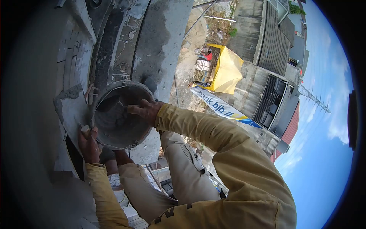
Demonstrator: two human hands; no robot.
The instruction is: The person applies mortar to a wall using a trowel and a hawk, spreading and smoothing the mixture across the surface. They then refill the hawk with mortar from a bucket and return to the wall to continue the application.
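Observation:
A round bucket (122, 142), coated in grey mortar, stands in front of me with wet grey mix inside. My right hand (145, 111) reaches over its right rim, fingers closed round what looks like a trowel handle; the grey blade (117, 110) is in the bucket, hard to tell from the mix. At the bucket's left side my left hand (90, 145) is closed on a pale handle (85, 131). Against that handle lies a flat mortar-smeared plate (72, 110); whether they are joined is unclear.
A concrete ledge (162, 42) runs beyond the bucket, with a drop on its right. Far below are a yellow canopy (228, 70), a banner (223, 107) and a person in red (207, 55). A wall stands at the left. My legs (187, 168) are below the bucket.

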